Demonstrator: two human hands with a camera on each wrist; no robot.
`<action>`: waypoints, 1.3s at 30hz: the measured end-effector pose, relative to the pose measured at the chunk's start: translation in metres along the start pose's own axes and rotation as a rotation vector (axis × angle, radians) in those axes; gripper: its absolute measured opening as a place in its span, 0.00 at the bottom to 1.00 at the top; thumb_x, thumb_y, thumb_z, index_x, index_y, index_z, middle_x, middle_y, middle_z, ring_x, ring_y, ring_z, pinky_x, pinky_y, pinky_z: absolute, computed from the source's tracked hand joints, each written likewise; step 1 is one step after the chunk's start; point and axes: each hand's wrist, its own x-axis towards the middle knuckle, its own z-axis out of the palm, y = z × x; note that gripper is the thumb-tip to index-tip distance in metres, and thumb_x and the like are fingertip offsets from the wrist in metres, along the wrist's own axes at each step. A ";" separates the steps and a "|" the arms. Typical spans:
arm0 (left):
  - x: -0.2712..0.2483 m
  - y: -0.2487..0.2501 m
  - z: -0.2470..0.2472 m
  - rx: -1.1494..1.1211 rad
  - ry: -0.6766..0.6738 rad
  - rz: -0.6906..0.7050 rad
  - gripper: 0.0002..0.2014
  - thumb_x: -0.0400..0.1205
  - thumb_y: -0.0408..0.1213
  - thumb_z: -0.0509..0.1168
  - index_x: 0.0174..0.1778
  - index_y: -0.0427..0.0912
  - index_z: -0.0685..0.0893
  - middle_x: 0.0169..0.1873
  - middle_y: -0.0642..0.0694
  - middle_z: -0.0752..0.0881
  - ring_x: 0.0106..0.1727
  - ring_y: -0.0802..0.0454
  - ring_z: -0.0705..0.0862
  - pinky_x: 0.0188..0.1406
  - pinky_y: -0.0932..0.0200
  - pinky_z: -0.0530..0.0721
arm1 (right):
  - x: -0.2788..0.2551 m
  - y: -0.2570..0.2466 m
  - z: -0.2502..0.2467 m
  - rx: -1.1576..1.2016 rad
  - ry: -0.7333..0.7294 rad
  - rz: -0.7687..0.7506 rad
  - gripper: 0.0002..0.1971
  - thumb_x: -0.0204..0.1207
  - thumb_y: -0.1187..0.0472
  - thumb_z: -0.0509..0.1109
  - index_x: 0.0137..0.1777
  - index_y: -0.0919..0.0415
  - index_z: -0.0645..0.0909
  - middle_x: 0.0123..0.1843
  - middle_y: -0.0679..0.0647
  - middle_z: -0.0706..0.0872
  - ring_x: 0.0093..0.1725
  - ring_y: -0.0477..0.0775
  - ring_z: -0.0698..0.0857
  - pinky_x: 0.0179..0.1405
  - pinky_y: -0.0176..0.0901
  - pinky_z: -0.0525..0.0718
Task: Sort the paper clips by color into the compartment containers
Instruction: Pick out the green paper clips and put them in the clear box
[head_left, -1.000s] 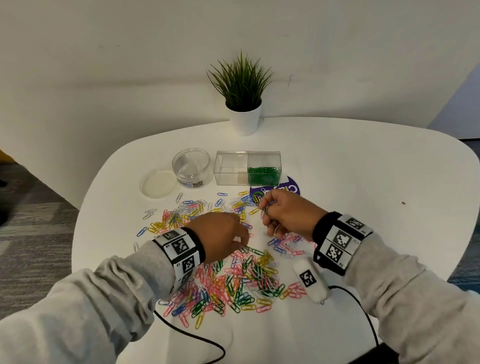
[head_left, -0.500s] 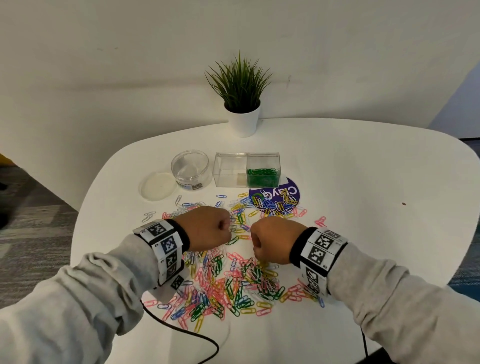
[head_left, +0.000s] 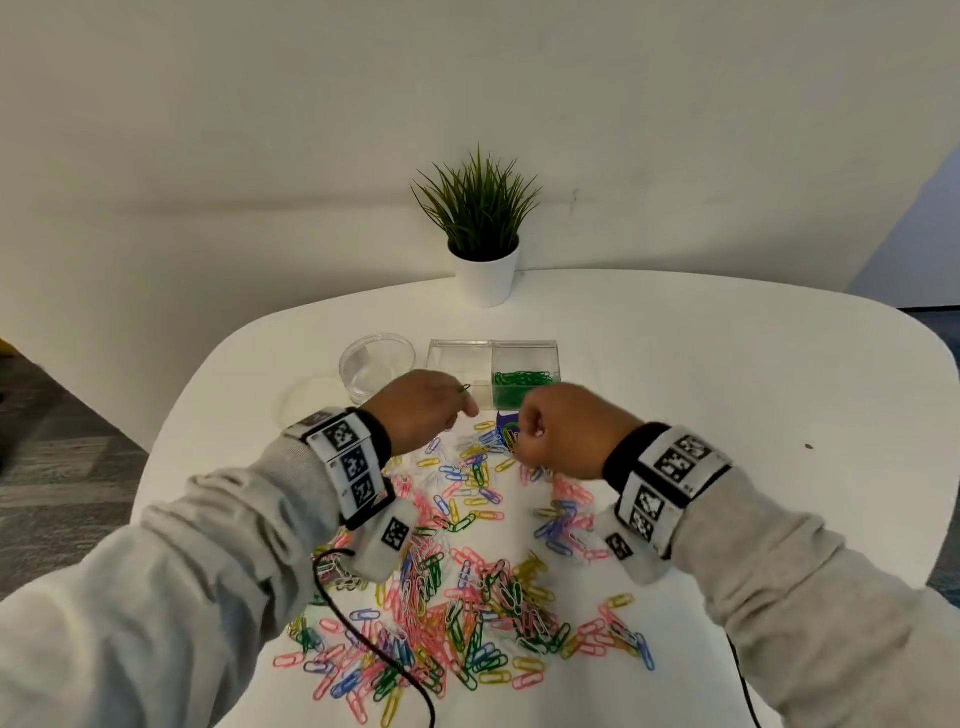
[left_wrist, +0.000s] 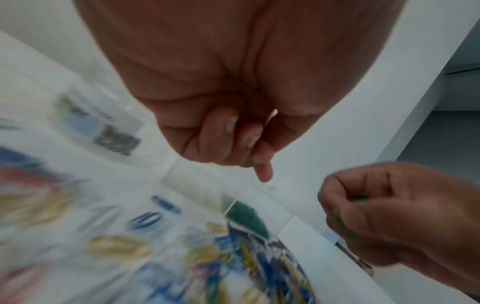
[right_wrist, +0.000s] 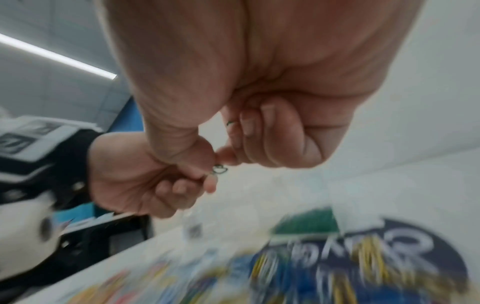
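Both fists raised just before divided box (head_left: 492, 358), likely for drop into its green side. Left hand (head_left: 422, 410) pinches green clip (head_left: 464, 388); right hand (head_left: 563, 431) curled round green clips, blurred.

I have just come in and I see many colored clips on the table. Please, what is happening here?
A person is sorting paper clips by color. Both hands are raised above the loose pile on the white table. The left hand pinches a green clip, and the right hand is curled around more green clips. Just beyond them, the clear two-compartment box already has green clips in its right compartment; its left one looks empty, as does the round clear container beside it.
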 end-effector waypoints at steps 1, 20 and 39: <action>0.009 0.009 0.000 0.018 0.020 0.024 0.11 0.87 0.38 0.60 0.48 0.44 0.87 0.35 0.52 0.84 0.34 0.57 0.81 0.37 0.63 0.80 | 0.008 0.003 -0.013 0.020 0.082 0.008 0.10 0.73 0.58 0.71 0.42 0.67 0.83 0.37 0.56 0.83 0.36 0.54 0.81 0.37 0.48 0.82; 0.039 0.042 -0.010 -0.593 0.020 0.017 0.12 0.85 0.27 0.59 0.56 0.44 0.85 0.53 0.41 0.86 0.54 0.47 0.83 0.54 0.54 0.83 | 0.079 0.021 -0.054 -0.117 0.080 -0.012 0.20 0.81 0.66 0.60 0.68 0.50 0.83 0.70 0.52 0.82 0.69 0.54 0.79 0.65 0.40 0.72; -0.055 -0.061 0.036 0.591 0.029 0.352 0.07 0.82 0.50 0.66 0.53 0.59 0.88 0.47 0.57 0.77 0.51 0.53 0.81 0.44 0.56 0.80 | 0.041 -0.001 0.053 -0.226 -0.121 -0.137 0.07 0.78 0.55 0.70 0.55 0.47 0.82 0.48 0.46 0.80 0.49 0.51 0.81 0.45 0.44 0.78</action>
